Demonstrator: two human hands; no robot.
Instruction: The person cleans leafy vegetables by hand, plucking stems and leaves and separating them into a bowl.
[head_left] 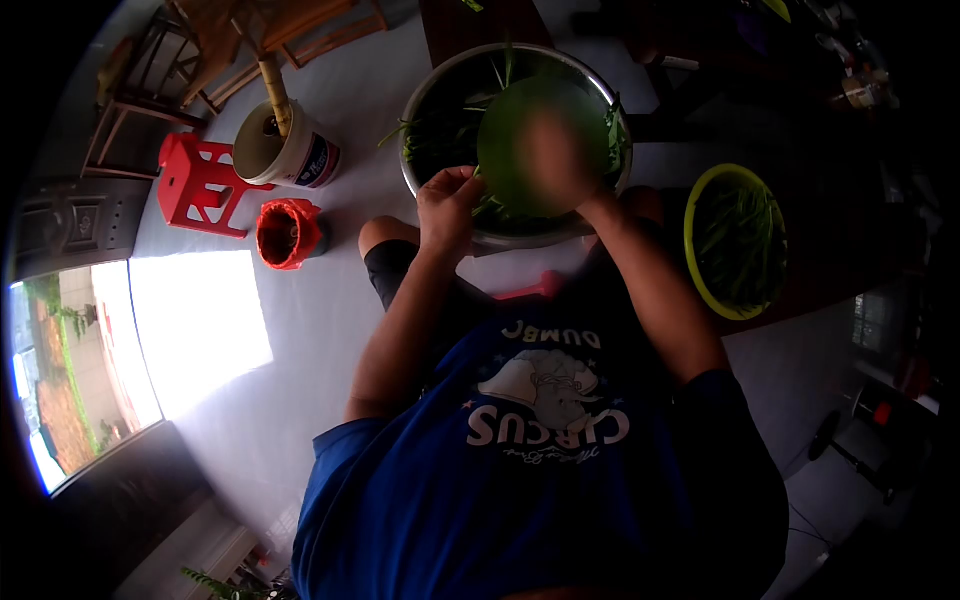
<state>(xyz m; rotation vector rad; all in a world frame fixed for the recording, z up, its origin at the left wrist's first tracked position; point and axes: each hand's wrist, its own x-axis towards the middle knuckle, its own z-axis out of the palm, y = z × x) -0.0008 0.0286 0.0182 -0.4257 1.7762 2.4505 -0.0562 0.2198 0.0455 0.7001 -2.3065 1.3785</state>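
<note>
Greens in progress, roughly midway by my read. Metal basin (pixel 510 240) in front of the knees has dark leafy greens (pixel 445 135) in it, some stems poking over the rim on both sides. Both hands are at the basin. Yellow basket (pixel 690 250), off to the right and well apart from the basin, holds another good heap of greens (pixel 740 240); looks to sit on a dark surface (pixel 840 270).

Left hand (pixel 447 208) is at the near-left rim, fingers curled, thumb drawn in close to them. Grip looks like a pinch on a stem, but what's between the fingertips is hidden, so can't confirm. Right hand (pixel 560 165) is over the basin, badly blurred; cannot tell if its grip is spread or pressed together, or what's in it.

Done vs. left: there are two lots, one in the basin, one in the basket. Basket lot has no hand on it; basin lot is the one being worked. Which is the handled pile and which is waiting, can't tell; leaves look much alike at this size. Basin still has plenty of green, so I'd judge a fair share remains. No exact count possible, inside of basin is dark and partly covered by the blur.

Also on the floor, left side: bin with red bag (pixel 305 255), contents unclear; white bucket (pixel 310 160); red stool (pixel 185 195) just beside it.
</note>
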